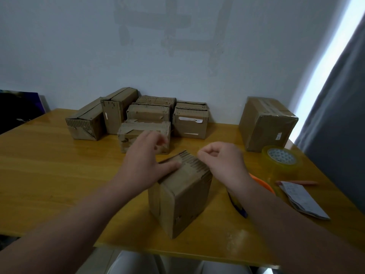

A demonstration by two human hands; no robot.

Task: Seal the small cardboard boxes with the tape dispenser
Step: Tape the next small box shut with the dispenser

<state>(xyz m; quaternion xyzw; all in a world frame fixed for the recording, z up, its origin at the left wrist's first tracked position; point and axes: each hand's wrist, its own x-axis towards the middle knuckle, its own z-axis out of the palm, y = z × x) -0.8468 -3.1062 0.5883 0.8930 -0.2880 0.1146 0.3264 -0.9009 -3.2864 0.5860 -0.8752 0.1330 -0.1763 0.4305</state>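
Brown corrugated cardboard, the small box [183,196] in hand stands near the middle of the table [49,165], one corner turned toward the viewer and its top running from near left to far right. The left hand [144,161] lays its thumb flat on that top, and its fingers bend above the far edge, too blurred to tell how closed they are. The right hand [219,161] hovers just above the box's right top edge, fingers curled in, thumb against forefinger, with nothing visible between them. An orange and dark blue tool, probably the tape dispenser [263,184], lies just right of the box, half hidden behind the right forearm, so the right hand is the nearer one and reaching it means drawing back to the right. A roll of clear yellowish tape [282,161] sits further right, with a folded paper [302,200] and a pink pen [298,182] nearby. Seven small boxes [148,115] cluster at the far edge and a larger box [266,123] stands far right; what is in them cannot be seen.
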